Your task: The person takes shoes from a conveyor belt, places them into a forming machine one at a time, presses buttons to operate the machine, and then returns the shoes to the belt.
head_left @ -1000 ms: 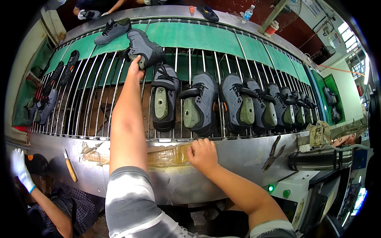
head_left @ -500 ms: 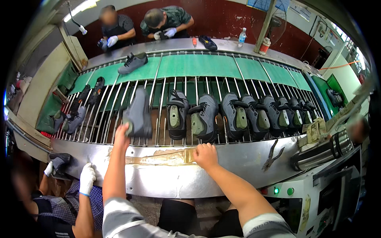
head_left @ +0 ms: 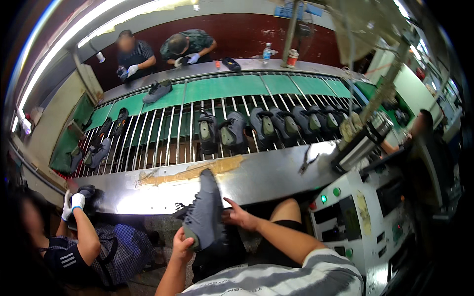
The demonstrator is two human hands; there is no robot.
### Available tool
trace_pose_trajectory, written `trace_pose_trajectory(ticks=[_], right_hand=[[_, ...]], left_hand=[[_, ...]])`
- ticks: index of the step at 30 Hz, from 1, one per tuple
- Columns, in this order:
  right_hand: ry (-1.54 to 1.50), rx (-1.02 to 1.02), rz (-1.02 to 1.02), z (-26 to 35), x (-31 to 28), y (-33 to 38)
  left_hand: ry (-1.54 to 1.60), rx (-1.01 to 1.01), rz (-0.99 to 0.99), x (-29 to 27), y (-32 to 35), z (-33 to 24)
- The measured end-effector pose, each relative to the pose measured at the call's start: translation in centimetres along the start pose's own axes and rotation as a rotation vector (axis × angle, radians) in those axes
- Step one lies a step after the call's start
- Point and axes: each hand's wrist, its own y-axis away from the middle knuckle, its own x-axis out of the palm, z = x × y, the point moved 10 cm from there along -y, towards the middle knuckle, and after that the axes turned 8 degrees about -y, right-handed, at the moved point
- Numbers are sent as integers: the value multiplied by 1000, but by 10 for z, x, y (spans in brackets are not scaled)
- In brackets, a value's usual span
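A grey lace-up shoe (head_left: 205, 209) is held up in front of my lap, toe pointing away from me and its sole side to the right. My left hand (head_left: 182, 244) grips it at the heel, where the green last (head_left: 191, 239) shows in the opening. Beside the sole is my right hand (head_left: 239, 216), fingers apart, the lower ones partly behind the shoe; whether they touch it I cannot tell. Just beyond the shoe runs the metal bench edge (head_left: 266, 182) with a strip of brown tape (head_left: 192, 170).
Several similar shoes (head_left: 264, 127) stand in a row on the roller conveyor (head_left: 168, 133). Pliers (head_left: 308, 160) and a steel flask (head_left: 363, 143) lie to the right, above a control box (head_left: 340, 217). A gloved co-worker (head_left: 84, 241) sits at left; two people work across the bench.
My left hand has brought the shoe from above the rollers back toward my lap. My right hand has left the bench edge and come beside the shoe. The view has shifted.
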Motion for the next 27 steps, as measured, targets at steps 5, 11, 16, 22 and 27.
trace_pose_trajectory(ticks=[5, 11, 16, 22, 27], right_hand=[[-61, -482, -346, 27, -8, 156], [-230, -972, -664, 71, -8, 400], [-103, -1378, -1345, 42, -20, 648], [302, -1450, -1974, 76, 20, 885], [518, -866, -2429, 125, 2, 1006]], left_hand=[[-262, -110, 443, 113, -5, 59], [-177, -110, 1209, 352, 60, 129], [-265, -247, 1278, 444, 79, 260], [-1133, 44, 1279, 387, 17, 446], [-715, -324, 1077, 401, 14, 445]])
